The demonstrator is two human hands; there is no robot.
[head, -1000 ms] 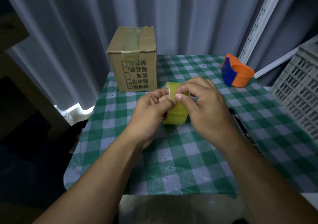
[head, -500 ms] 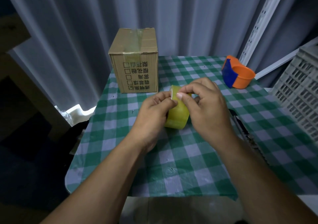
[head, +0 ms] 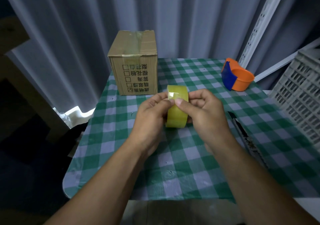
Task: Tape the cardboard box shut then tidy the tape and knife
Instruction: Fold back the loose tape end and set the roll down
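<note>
Sitting taped shut at upper centre: brown cardboard box (head: 133,63). Gripping upright yellowish tape roll (head: 177,106), axis running left-right: left hand (head: 152,115), right hand (head: 204,114).

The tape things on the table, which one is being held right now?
The yellowish tape roll, gripped between left hand and right hand. The orange and blue dispenser sits untouched at the far right.

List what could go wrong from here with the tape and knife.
1. The knife lies just beside the right hand; reaching without looking might meet the blade, though whether it is extended cannot be told.
2. Both thumbs pick at the tape roll; the thin film may tear or re-stick before a strip comes free.
3. The box sits near the table's left edge; pressing tape on could push it off.
</note>
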